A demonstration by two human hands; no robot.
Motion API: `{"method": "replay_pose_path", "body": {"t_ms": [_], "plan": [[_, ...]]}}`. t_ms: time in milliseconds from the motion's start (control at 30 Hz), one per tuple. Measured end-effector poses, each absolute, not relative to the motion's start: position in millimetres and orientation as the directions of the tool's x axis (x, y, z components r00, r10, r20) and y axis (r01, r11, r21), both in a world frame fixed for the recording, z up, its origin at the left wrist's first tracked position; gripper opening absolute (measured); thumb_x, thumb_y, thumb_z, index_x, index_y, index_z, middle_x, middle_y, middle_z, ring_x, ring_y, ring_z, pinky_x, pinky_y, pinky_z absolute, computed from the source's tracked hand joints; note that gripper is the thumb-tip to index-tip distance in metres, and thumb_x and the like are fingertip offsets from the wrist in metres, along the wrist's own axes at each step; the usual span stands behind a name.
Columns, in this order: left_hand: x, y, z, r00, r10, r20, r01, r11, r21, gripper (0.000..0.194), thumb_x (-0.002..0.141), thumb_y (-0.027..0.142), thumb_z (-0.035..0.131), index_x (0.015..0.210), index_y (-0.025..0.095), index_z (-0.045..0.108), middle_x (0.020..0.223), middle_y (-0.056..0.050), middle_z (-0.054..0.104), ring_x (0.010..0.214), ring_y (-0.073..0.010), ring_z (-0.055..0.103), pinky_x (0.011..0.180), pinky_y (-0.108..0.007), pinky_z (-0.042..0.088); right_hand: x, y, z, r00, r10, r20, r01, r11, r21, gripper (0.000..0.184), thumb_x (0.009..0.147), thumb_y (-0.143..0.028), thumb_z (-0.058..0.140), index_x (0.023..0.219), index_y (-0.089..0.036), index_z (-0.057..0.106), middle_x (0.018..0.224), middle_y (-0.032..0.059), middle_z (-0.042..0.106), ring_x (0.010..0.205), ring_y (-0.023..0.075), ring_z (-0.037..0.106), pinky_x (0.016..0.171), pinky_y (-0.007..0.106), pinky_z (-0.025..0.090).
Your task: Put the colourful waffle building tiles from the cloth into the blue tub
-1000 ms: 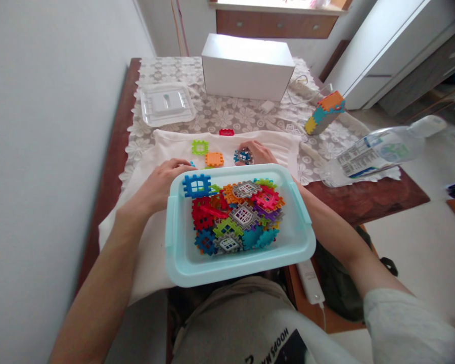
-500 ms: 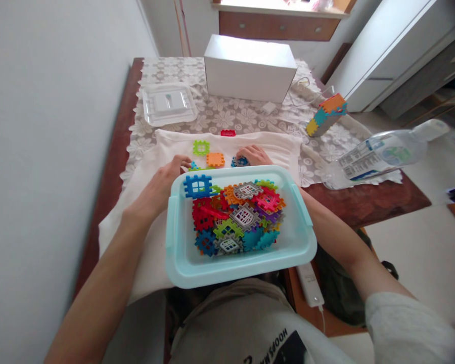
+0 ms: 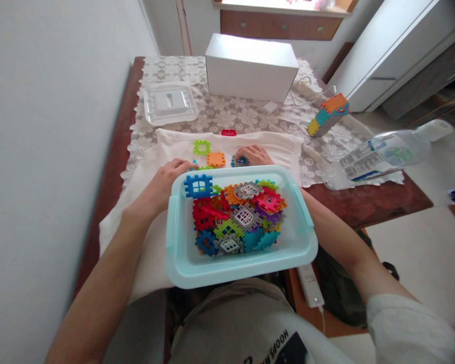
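Observation:
A light blue plastic bin (image 3: 182, 263) full of several coloured interlocking tiles sits on my lap against the table edge. Behind it, on a white cloth (image 3: 155, 151), my left hand (image 3: 163, 184) rests beside the bin's far left corner, fingers curled over small blue and green tiles (image 3: 197, 165). My right hand (image 3: 255, 154) lies past the bin's far rim, its fingers closed on a blue and grey tile piece (image 3: 239, 161). An orange tile (image 3: 216, 159) and a green tile (image 3: 201, 147) lie between the hands. A red piece (image 3: 228, 132) lies farther back.
A white box (image 3: 250, 65) and a clear lid (image 3: 169, 102) stand at the back of the lace-covered table. A built block of coloured tiles (image 3: 326, 114) and a lying water bottle (image 3: 382, 154) are at the right. A white wall runs along the left.
My right hand lowered with its tile piece onto the cloth behind the bin. My left hand shifted slightly toward the small tiles at the bin's corner.

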State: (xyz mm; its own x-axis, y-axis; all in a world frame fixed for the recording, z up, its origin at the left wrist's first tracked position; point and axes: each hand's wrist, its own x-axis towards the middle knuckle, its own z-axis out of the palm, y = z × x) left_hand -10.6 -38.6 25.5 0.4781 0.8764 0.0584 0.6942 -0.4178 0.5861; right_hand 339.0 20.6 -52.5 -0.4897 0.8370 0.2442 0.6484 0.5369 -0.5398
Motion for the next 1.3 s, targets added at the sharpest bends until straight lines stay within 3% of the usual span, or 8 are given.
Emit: {"method": "replay_pose_path", "body": {"t_ms": [200,333,467,633,833,1000,1167,1300], "plan": [[-7.7,-42.8,28.0,0.451,0.889,0.081,0.740,-0.423,0.522,0.043,0.099,0.028,0.056,0.132,0.016,0.081,0.144,-0.018,0.077,0.137,-0.0353,0.070,0.128,-0.054,0.053,335.2,19.8,-48.6,-0.371,0.895,0.249,0.570,0.431,-0.699,0.045,0.076,-0.045,0.090,0.109,-0.022,0.070,0.126,0.0166,0.078,0.125,0.0358,0.064,0.122,0.053,0.045],[-5.0,-42.4,25.0,0.422,0.902,0.086,0.783,-0.411,0.466,0.046,0.101,0.028,0.055,0.137,0.012,0.078,0.143,-0.021,0.078,0.136,-0.0369,0.072,0.126,-0.054,0.053,332.7,20.5,-43.3,-0.228,0.938,0.261,0.475,0.341,-0.811,0.045,0.084,-0.058,0.082,0.107,-0.023,0.066,0.115,0.0104,0.077,0.105,0.0273,0.067,0.102,0.046,0.056],[-2.1,-40.5,20.2,0.397,0.913,0.097,0.799,-0.395,0.452,0.047,0.101,0.030,0.054,0.137,0.009,0.076,0.139,-0.024,0.078,0.133,-0.0390,0.072,0.125,-0.058,0.053,335.5,23.6,-25.4,-0.136,0.975,0.176,-0.004,0.177,-0.984,0.055,0.079,-0.073,0.081,0.101,-0.028,0.059,0.106,0.0052,0.075,0.093,0.0231,0.069,0.088,0.041,0.059],[-4.6,-35.4,16.5,0.369,0.922,0.116,0.757,-0.371,0.538,0.046,0.095,0.032,0.059,0.132,0.011,0.077,0.132,-0.021,0.080,0.120,-0.0367,0.075,0.115,-0.057,0.058,350.9,6.2,13.9,-0.220,0.946,0.238,-0.348,0.152,-0.925,0.066,0.070,-0.084,0.088,0.099,-0.030,0.064,0.113,0.0060,0.080,0.109,0.0295,0.075,0.106,0.054,0.062],[-9.3,-29.5,12.7,0.171,0.971,0.167,0.592,-0.237,0.770,0.041,0.082,0.041,0.083,0.117,0.018,0.084,0.113,-0.010,0.085,0.094,-0.0271,0.076,0.085,-0.040,0.062,356.2,-10.4,27.4,-0.516,0.790,0.330,-0.328,0.174,-0.929,0.082,0.066,-0.108,0.075,0.085,-0.028,0.073,0.112,0.0105,0.082,0.120,0.0365,0.076,0.112,0.060,0.060],[-11.2,-21.9,7.7,0.012,0.983,0.182,0.340,-0.175,0.924,0.044,0.078,0.048,0.098,0.109,0.020,0.086,0.106,-0.008,0.086,0.088,-0.0201,0.076,0.080,-0.032,0.061,337.1,6.5,0.7,-0.339,0.914,0.223,-0.304,0.118,-0.946,0.088,0.083,-0.112,0.049,0.089,-0.027,0.072,0.112,0.0107,0.081,0.115,0.0306,0.077,0.104,0.052,0.064],[-13.9,-18.6,12.8,0.005,0.987,0.162,-0.083,-0.161,0.983,0.045,0.073,0.050,0.105,0.103,0.023,0.086,0.098,-0.003,0.085,0.083,-0.0141,0.074,0.076,-0.024,0.061,328.1,22.8,-35.0,-0.197,0.957,0.213,-0.090,0.199,-0.976,0.076,0.084,-0.101,0.067,0.089,-0.026,0.073,0.099,0.0073,0.079,0.089,0.0215,0.072,0.085,0.039,0.063],[-14.6,-27.2,21.4,0.064,0.983,0.171,-0.325,-0.142,0.935,0.043,0.073,0.056,0.106,0.101,0.028,0.087,0.099,-0.002,0.086,0.089,-0.0155,0.078,0.081,-0.025,0.065,322.8,12.6,-40.1,-0.200,0.931,0.304,0.208,0.344,-0.916,0.061,0.090,-0.085,0.076,0.100,-0.025,0.077,0.103,0.0067,0.081,0.089,0.0217,0.070,0.083,0.037,0.059]]}}
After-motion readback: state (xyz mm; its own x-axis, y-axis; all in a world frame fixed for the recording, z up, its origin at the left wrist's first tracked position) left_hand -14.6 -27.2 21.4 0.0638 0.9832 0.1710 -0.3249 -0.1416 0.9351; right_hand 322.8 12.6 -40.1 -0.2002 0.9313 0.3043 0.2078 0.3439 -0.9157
